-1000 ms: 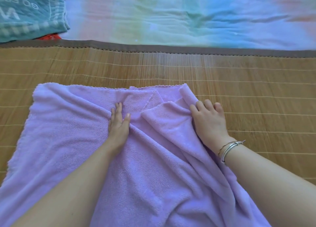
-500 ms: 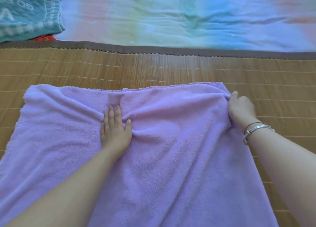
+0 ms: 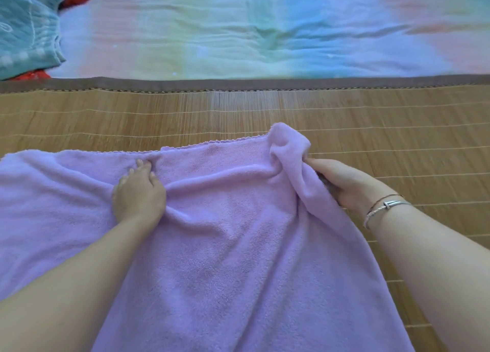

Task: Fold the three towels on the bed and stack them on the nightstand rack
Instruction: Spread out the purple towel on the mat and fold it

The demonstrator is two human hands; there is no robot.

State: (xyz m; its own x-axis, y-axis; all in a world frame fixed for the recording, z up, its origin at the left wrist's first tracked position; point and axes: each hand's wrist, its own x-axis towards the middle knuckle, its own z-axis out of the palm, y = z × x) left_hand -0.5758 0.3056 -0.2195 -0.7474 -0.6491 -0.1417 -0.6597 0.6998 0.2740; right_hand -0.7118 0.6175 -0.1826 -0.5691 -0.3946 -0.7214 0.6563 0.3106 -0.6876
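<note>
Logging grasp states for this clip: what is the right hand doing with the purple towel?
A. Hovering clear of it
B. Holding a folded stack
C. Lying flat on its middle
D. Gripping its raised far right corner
D: the right hand curls round the bunched, lifted corner of the towel, while the left hand presses near its far edge.

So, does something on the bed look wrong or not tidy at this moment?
Only the purple towel: it is not flat. Its far right corner is bunched and lifted in the right hand, and creases gather beside the left hand. No damage or spill shows.
</note>
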